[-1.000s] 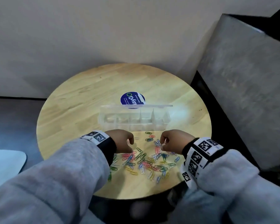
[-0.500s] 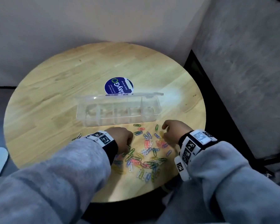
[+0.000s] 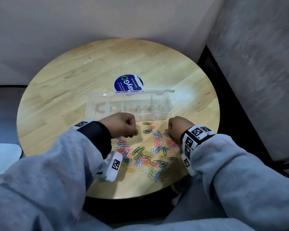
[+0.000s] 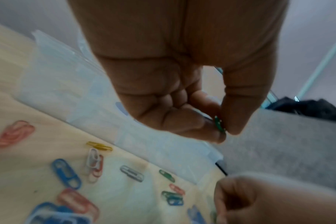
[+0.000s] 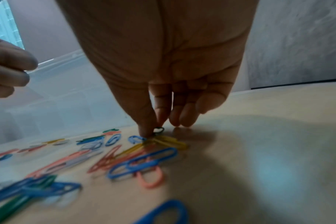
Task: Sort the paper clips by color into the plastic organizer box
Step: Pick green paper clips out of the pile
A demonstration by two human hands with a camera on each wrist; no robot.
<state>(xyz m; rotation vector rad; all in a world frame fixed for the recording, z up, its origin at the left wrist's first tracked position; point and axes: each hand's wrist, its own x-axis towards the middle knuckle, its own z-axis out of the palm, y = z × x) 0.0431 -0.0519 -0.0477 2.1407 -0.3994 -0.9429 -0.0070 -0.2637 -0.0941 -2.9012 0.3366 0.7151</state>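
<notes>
Pinching a green clip [image 4: 220, 125] in my left hand [image 3: 122, 125], my right hand [image 3: 177, 129] nips another green one [image 5: 158, 130] at centre frame on the desk [image 3: 73, 84].

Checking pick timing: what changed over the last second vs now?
Left hand lifted off the pile and now pinches a green clip. Right hand shifted right along the table, its grip closing on a dark green clip. Organizer box still holds no clips; the pile remains unsorted.

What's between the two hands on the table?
Head view: scattered coloured paper clips on bare round wooden table between left hand and right hand; nothing else.
</notes>
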